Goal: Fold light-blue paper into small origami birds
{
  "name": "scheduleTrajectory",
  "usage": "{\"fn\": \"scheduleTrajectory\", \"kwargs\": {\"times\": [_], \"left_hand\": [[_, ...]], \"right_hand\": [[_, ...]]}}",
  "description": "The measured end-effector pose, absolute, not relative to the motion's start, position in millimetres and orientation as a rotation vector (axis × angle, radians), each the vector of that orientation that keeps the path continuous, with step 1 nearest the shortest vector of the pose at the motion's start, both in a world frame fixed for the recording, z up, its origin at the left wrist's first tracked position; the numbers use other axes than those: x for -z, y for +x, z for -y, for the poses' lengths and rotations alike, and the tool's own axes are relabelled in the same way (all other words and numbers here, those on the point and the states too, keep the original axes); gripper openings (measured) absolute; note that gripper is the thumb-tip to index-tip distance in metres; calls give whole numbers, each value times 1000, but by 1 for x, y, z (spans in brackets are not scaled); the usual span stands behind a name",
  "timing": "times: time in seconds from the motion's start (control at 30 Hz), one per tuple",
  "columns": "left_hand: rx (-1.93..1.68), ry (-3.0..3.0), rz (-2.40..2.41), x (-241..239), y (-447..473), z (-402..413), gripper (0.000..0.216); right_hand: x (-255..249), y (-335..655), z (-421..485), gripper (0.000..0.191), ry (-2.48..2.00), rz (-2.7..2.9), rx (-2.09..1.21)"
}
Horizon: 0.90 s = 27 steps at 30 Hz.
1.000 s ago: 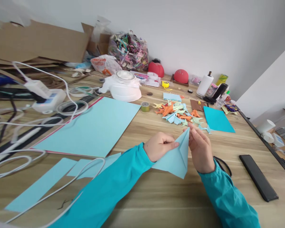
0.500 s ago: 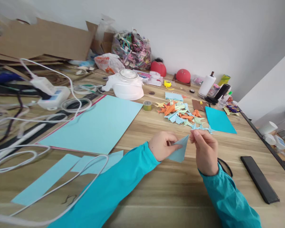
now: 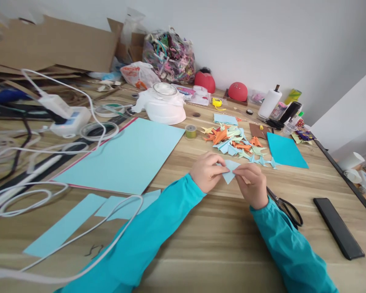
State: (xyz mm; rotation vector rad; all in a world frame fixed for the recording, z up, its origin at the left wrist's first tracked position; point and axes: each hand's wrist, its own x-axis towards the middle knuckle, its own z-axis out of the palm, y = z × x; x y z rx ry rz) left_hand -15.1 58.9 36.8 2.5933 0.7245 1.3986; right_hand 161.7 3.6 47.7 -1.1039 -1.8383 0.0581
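A small light-blue folded paper point(image 3: 229, 173) is held up above the table between my two hands. My left hand point(image 3: 208, 171) pinches its left corner between thumb and fingers. At its right corner my right hand point(image 3: 251, 182) pinches it too, so both hands are closed on the paper. Just beyond them lies a pile of folded paper cranes point(image 3: 232, 140) in orange, blue, green and yellow. Black-handled scissors point(image 3: 288, 207) rest beside my right wrist, partly hidden by the sleeve.
A large light-blue sheet point(image 3: 131, 154) and cut paper strips point(image 3: 67, 224) lie left, with white cables point(image 3: 118, 240) looping over them. A phone point(image 3: 338, 228) is at right; a bright blue sheet point(image 3: 286, 149) lies behind it. A thread spool point(image 3: 190, 131) stands near the cranes.
My right hand has moved left and down and now grips the paper, which it was apart from before. The paper has turned to a point-down shape. More of the scissors shows.
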Motion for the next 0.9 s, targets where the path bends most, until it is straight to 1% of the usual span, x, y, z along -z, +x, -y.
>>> {"fn": "scheduleTrajectory", "kwargs": {"times": [0.03,0.1,0.17,0.23,0.3,0.67,0.9], "left_hand": [[-1403,2647,-737,-30,-15,-61,19],[-1304,2730,-811,-14,-17,-63,21],[-1225,2753,-790,3,-18,-61,19],[-1037,2794,-766,17,-20,-57,18],[-958,2823,-803,25,-20,-52,20],[-964,2825,-881,28,-20,-51,27],[-942,2769,-935,29,-20,-52,25]], "right_hand": [[-42,165,-5,14,-1116,1905,40],[-28,171,-6,15,-1133,1993,120],[-13,176,-6,17,-1140,2073,122],[0,180,-5,18,-1130,2149,120],[7,183,-4,19,-1127,2208,114],[13,186,-4,18,-1159,2211,-7],[14,189,-4,6,-1396,2094,-53]]}}
